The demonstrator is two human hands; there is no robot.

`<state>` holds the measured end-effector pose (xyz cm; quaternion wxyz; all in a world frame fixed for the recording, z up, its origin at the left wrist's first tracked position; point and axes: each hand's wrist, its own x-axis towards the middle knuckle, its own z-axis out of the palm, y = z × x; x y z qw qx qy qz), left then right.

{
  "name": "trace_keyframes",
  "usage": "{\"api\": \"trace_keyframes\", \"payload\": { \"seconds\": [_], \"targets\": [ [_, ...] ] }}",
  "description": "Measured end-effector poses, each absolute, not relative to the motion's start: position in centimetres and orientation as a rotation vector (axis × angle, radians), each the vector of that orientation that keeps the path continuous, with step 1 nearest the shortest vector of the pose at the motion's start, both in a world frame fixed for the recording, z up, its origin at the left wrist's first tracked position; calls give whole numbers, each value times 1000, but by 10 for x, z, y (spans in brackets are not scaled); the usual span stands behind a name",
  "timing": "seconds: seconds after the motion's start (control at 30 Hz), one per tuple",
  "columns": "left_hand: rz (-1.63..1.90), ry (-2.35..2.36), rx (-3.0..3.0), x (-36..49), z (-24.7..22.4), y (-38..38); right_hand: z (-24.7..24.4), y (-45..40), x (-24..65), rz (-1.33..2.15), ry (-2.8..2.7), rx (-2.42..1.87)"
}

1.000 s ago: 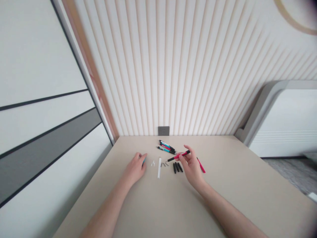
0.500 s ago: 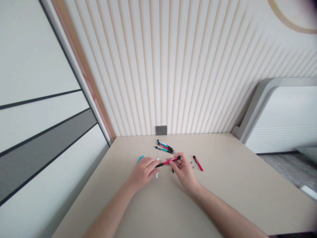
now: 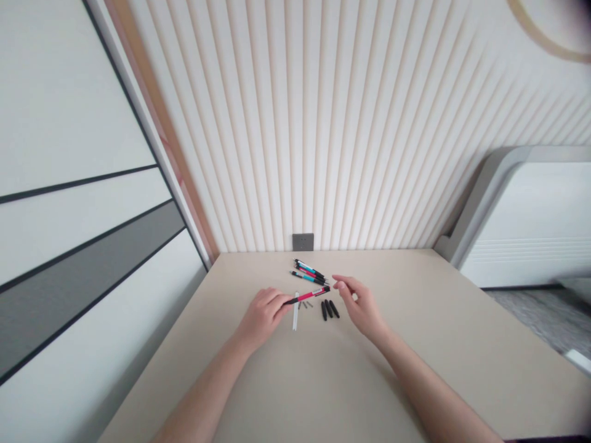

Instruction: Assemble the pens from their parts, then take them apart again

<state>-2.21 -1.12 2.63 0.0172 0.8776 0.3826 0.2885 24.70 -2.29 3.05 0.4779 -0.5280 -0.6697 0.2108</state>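
Observation:
A red-and-black pen [image 3: 306,296] is pinched at its black end by my left hand [image 3: 262,314], which holds it slanting up to the right above the table. Just off the pen's other end is my right hand [image 3: 362,306], thumb and forefinger apart, with nothing visible in it. Below the pen lie thin white refills [image 3: 295,317] and small grey springs [image 3: 305,304]. Three black pen grips [image 3: 329,309] rest side by side between my hands. Behind them lie several assembled pens [image 3: 308,271], blue and red with black.
The beige table [image 3: 300,381] reaches to a ribbed wall with a dark socket [image 3: 303,242]. A white cabinet [image 3: 92,332] borders the left side. A pale headboard [image 3: 526,209] stands beyond the right edge.
My right hand has let go of the red-and-black pen and moved slightly right. The red barrel and blue parts seen earlier beside my hands are now out of sight.

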Motion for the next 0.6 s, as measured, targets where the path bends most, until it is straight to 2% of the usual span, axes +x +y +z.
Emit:
{"api": "trace_keyframes", "payload": {
  "seconds": [0.13, 0.3, 0.4, 0.6],
  "targets": [
    [935, 1183, 2731, -20, 28, -13, 30, -26, 243, 420, -1820, -1340],
    [1180, 1421, 2551, -27, 27, -10, 21, -8, 284, 75, -1813, -1887],
    [1318, 1556, 2386, -31, 25, -7, 8, 0, 306, 205, -1839, -2118],
    [1326, 1585, 2141, -26, 24, -6, 6, 3, 317, 288, -1823, -2125]
  ]
}}
